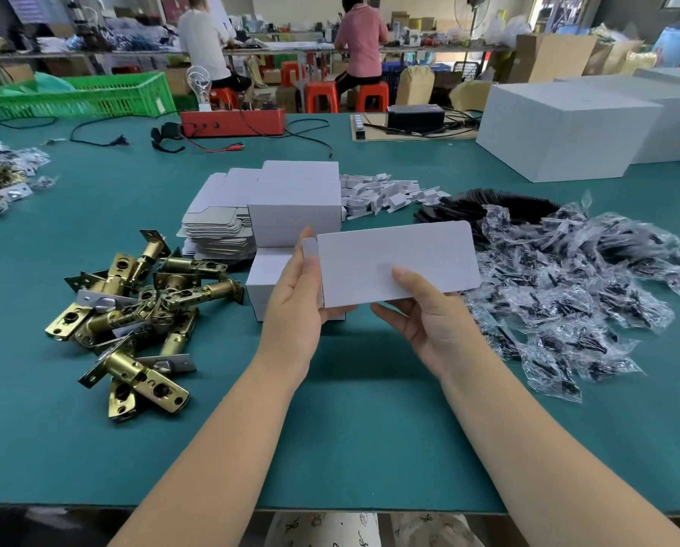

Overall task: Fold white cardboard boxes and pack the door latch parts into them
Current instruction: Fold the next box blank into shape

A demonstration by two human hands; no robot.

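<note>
Both hands hold one flat white cardboard box [393, 264] in the air above the green tabletop [350, 448], close to the near edge. At the box's left end the left hand [294, 309] grips it, fingers curled round the edge and behind it, where a small end flap [309, 246] sticks up beside the fingertips. At the lower edge the right hand [429, 321] pinches it, thumb pressed on the front face and fingers underneath. Most of the box is still unfolded, a broad panel tilted slightly up toward the right. To the left, a loose heap of brass door latch parts [133, 305] lies on the tabletop, well apart from the hands. Just behind the held box stand folded white boxes [294, 207] in a stack, and beside them on the left rests a pile of flat box blanks [216, 227]. Small white cardboard pieces [385, 193] are scattered farther back. To the right spreads a large mound of clear plastic bags [567, 286] with dark small items inside, touching a fan of black sheets [488, 207]. Large white cartons [567, 128] sit at the far right, and a red device [233, 122] with cables lies at the far side. Two people sit on red stools at another bench beyond.
</note>
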